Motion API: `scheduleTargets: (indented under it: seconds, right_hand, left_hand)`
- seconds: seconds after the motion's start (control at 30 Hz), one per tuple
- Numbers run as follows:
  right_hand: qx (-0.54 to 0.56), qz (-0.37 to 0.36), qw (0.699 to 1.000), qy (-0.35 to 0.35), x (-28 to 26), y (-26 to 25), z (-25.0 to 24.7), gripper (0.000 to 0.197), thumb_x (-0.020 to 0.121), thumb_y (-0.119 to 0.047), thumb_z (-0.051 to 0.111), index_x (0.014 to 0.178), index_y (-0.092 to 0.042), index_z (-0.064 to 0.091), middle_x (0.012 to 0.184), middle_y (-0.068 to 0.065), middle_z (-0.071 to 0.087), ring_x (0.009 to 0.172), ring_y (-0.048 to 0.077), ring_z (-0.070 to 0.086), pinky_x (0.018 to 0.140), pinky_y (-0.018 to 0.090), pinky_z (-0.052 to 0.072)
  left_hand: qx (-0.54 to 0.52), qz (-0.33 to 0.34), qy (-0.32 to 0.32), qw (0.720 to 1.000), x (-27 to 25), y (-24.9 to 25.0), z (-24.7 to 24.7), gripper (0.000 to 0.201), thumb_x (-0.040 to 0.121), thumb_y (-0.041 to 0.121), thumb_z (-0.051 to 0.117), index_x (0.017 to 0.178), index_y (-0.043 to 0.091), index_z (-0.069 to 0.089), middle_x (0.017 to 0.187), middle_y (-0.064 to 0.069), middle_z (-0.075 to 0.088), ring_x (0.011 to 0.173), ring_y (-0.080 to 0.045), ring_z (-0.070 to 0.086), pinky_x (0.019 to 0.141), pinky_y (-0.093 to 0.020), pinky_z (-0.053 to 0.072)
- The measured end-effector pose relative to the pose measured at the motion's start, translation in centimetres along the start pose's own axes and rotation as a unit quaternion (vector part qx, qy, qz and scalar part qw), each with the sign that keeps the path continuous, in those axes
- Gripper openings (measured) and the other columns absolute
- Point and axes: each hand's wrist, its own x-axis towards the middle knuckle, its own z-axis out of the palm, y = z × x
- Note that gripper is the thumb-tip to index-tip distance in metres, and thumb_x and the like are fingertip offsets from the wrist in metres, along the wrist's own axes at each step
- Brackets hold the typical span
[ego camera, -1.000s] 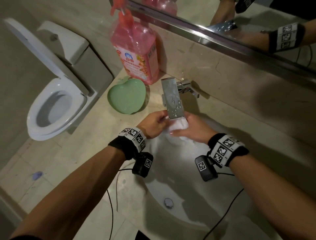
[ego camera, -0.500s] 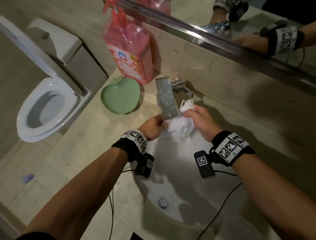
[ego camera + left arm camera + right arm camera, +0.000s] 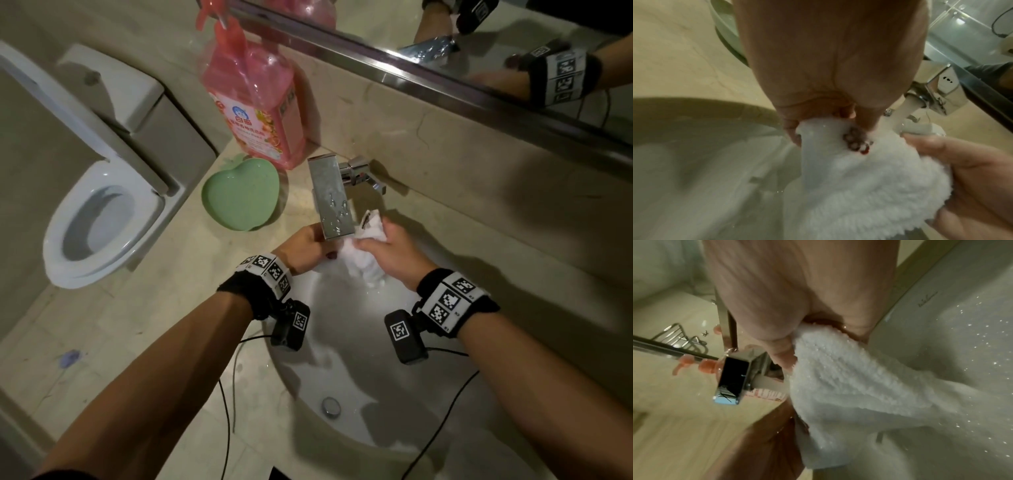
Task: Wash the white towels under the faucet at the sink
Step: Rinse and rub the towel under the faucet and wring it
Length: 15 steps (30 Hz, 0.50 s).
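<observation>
A wet white towel (image 3: 363,263) (image 3: 869,186) (image 3: 849,394) hangs bunched over the white sink basin (image 3: 359,359), right under the chrome faucet spout (image 3: 330,198). My left hand (image 3: 308,250) (image 3: 828,113) grips its left end with curled fingers. My right hand (image 3: 387,246) (image 3: 797,337) grips the upper right end, a corner of cloth sticking out above the fist. A stream of water (image 3: 906,110) runs from the faucet (image 3: 937,87) (image 3: 735,379) onto the towel. Its lower part droops toward the basin.
A pink soap pump bottle (image 3: 253,99) and a green heart-shaped dish (image 3: 239,195) stand on the beige counter (image 3: 171,308) left of the faucet. A toilet (image 3: 102,226) with raised lid is further left. A mirror (image 3: 479,41) runs along the back wall. The drain (image 3: 330,406) sits low in the basin.
My right hand has risen and pulled back to the right with the towel's end, stretching the bunched cloth out between both hands under the spout. The left hand has stayed in place.
</observation>
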Motion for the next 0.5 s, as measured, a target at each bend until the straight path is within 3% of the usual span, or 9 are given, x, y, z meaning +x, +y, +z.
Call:
scheduleTargets:
  seconds: [0.07,0.13,0.2,0.3,0.37,0.4,0.43,0.47,0.5]
  right_hand:
    - [0.032,0.014,0.999,-0.001,-0.1,-0.7,0.2,0.033,0.077,-0.038,0.073,0.105,-0.022,0.068,0.092,-0.004,0.078,0.084,0.015,0.075,0.072,0.034,0.059]
    - [0.024,0.010,1.000,-0.013,-0.2,-1.3,0.5,0.041,0.070,-0.045,0.071,0.104,-0.021,0.069,0.093,-0.004,0.078,0.084,0.015,0.075,0.072,0.034,0.057]
    - [0.008,0.008,1.000,-0.027,-0.5,-1.7,0.8,0.047,0.065,-0.049,0.067,0.102,-0.019,0.066,0.095,-0.003,0.074,0.086,0.015,0.070,0.077,0.038,0.054]
    - [-0.003,0.040,0.999,-0.033,-1.5,-2.0,0.8,0.049,0.071,-0.049,0.060,0.113,-0.024,0.057,0.125,-0.001,0.063,0.114,0.020,0.059,0.095,0.046,0.047]
    - [-0.010,0.052,0.999,-0.010,-2.0,-2.1,0.5,0.043,0.080,-0.041,0.056,0.120,-0.024,0.056,0.133,0.008,0.060,0.120,0.026,0.058,0.103,0.049,0.047]
    - [-0.024,0.041,0.999,0.013,-2.2,-2.0,0.1,0.030,0.085,-0.035,0.057,0.113,-0.024,0.059,0.125,0.013,0.064,0.114,0.023,0.063,0.098,0.045,0.053]
    - [-0.047,0.024,0.998,0.036,-2.4,-1.8,-0.3,0.017,0.089,-0.031,0.060,0.103,-0.023,0.061,0.112,0.013,0.069,0.099,0.011,0.069,0.089,0.034,0.057]
    - [-0.077,0.007,0.996,0.051,-2.6,-1.7,-0.7,0.009,0.090,-0.028,0.066,0.097,-0.023,0.063,0.100,0.006,0.071,0.082,-0.002,0.069,0.066,0.017,0.057]
    - [-0.100,-0.006,0.993,0.062,-2.9,-1.5,-1.0,0.010,0.090,-0.029,0.071,0.095,-0.023,0.064,0.091,0.000,0.071,0.072,-0.005,0.067,0.056,0.007,0.048]
  left_hand:
    - [0.011,-0.008,0.018,1.000,-0.5,-1.1,-0.3,0.023,0.097,0.009,0.054,0.078,0.016,0.064,0.068,0.002,0.065,0.063,-0.015,0.058,0.071,-0.033,0.051]
    - [0.006,0.002,0.050,0.999,-1.0,-1.8,-0.7,0.022,0.098,0.008,0.051,0.079,0.014,0.060,0.063,0.008,0.064,0.061,-0.012,0.060,0.073,-0.036,0.052]
    - [-0.006,0.014,0.085,0.996,-1.5,-1.7,-1.2,0.024,0.100,0.014,0.051,0.077,0.020,0.056,0.061,0.009,0.063,0.059,-0.011,0.058,0.072,-0.035,0.052]
    - [0.015,0.018,0.122,0.992,-2.5,-1.7,-2.5,0.023,0.099,0.031,0.055,0.078,0.022,0.058,0.067,0.009,0.062,0.061,-0.009,0.056,0.070,-0.032,0.051]
    - [0.032,0.015,0.137,0.990,-3.2,-1.8,-3.5,0.022,0.097,0.035,0.056,0.080,0.022,0.061,0.071,0.009,0.061,0.066,-0.008,0.055,0.071,-0.031,0.050]
    - [0.033,0.013,0.138,0.990,-3.7,-1.8,-3.8,0.022,0.096,0.036,0.057,0.078,0.024,0.061,0.071,0.010,0.061,0.067,-0.008,0.055,0.071,-0.031,0.049]
    - [0.032,0.009,0.137,0.990,-4.0,-1.8,-4.1,0.022,0.095,0.036,0.057,0.076,0.026,0.061,0.070,0.012,0.060,0.068,-0.008,0.055,0.071,-0.030,0.048]
    - [0.034,-0.001,0.137,0.990,-4.4,-1.7,-4.3,0.024,0.095,0.036,0.057,0.074,0.027,0.061,0.070,0.013,0.059,0.068,-0.008,0.055,0.071,-0.030,0.048]
    - [0.036,-0.012,0.139,0.990,-4.6,-1.7,-4.4,0.025,0.095,0.036,0.057,0.073,0.027,0.061,0.069,0.013,0.060,0.069,-0.008,0.055,0.072,-0.030,0.047]
